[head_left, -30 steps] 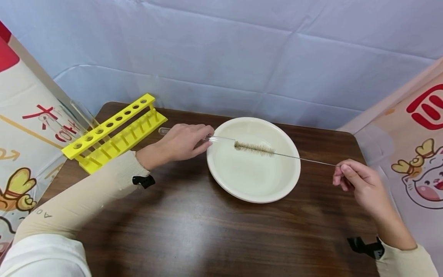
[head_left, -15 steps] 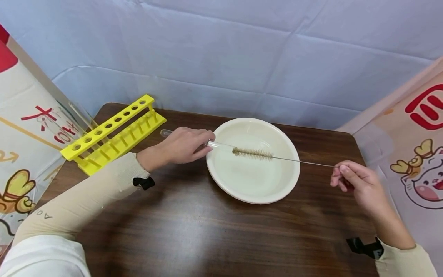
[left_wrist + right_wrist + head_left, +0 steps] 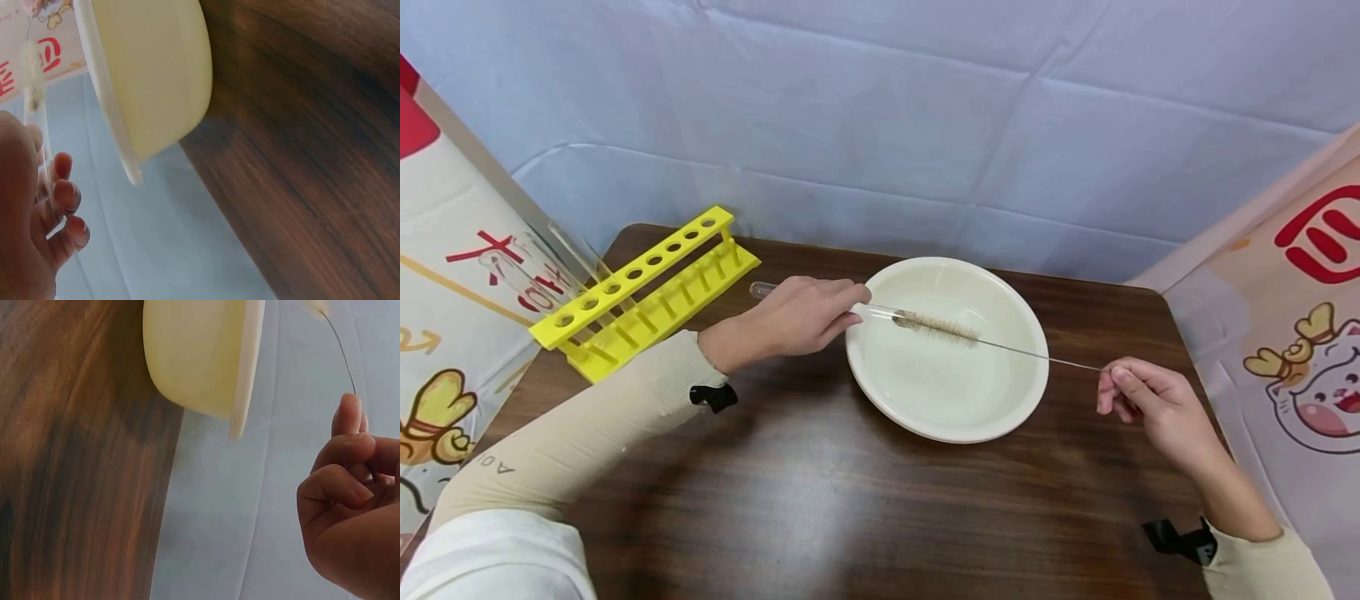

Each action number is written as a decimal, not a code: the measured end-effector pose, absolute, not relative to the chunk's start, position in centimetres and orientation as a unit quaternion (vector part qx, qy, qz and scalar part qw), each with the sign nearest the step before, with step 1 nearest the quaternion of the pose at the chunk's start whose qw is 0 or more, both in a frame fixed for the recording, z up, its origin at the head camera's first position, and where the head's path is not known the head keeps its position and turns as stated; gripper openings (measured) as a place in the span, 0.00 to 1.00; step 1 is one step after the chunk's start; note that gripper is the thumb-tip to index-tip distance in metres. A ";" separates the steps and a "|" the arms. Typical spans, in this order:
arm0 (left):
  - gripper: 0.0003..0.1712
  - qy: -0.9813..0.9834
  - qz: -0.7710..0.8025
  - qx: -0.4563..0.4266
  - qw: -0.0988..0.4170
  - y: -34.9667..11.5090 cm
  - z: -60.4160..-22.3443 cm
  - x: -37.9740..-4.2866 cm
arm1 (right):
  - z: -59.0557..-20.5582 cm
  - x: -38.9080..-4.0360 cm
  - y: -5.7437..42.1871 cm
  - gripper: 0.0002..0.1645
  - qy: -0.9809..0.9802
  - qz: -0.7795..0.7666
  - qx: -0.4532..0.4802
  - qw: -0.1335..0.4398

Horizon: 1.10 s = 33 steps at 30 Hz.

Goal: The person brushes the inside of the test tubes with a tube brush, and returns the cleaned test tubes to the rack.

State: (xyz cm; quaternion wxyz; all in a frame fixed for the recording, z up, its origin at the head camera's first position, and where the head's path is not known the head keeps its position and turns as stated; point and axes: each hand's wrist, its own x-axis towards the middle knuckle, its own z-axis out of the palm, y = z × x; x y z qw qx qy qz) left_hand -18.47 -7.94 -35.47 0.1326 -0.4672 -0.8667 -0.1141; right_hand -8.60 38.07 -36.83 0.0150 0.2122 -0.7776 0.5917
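Note:
My left hand (image 3: 797, 315) grips a clear glass test tube (image 3: 880, 311), its rounded end (image 3: 762, 289) poking out behind the hand and its mouth over the left part of a white basin (image 3: 947, 392). At that mouth is the tip of a test tube brush (image 3: 940, 327) with pale bristles; the tip looks just inside the glass. Most bristles are outside, above the basin. Beyond the basin's right rim, my right hand (image 3: 1153, 404) pinches the brush's thin wire handle (image 3: 1067, 362) between thumb and fingers. In the left wrist view, fingers (image 3: 65, 194) curl round the tube.
A yellow test tube rack (image 3: 655, 287) stands at the table's back left, with several clear tubes (image 3: 580, 250) leaning in its left holes. The brown wooden table (image 3: 865, 517) ends at a pale cloth backdrop (image 3: 850, 125). Printed panels (image 3: 1307, 333) flank both sides.
My right hand has moved left, bringing the brush with it, so its tip has gone from against the tube's mouth to slightly inside. The left hand has barely shifted.

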 end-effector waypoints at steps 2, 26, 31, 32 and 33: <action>0.11 -0.866 -0.111 -0.468 0.140 -7.7 -35.3 -18.5 | -36.8 -8.6 37.9 0.17 -0.788 0.578 0.214 0.017; 0.08 -0.860 -0.113 -0.474 0.154 -5.9 -34.5 -18.4 | -35.4 -9.7 34.5 0.17 -0.864 0.460 0.200 0.033; 0.09 -0.859 -0.103 -0.477 0.157 -5.6 -34.5 -18.5 | -35.3 -10.0 33.9 0.17 -0.876 0.441 0.192 0.040; 0.09 -0.860 -0.101 -0.476 0.157 -5.6 -34.5 -18.5 | -35.3 -10.1 33.8 0.17 -0.877 0.438 0.192 0.041; 0.09 -0.860 -0.099 -0.475 0.157 -5.5 -34.5 -18.5 | -35.2 -10.1 33.6 0.17 -0.878 0.438 0.192 0.041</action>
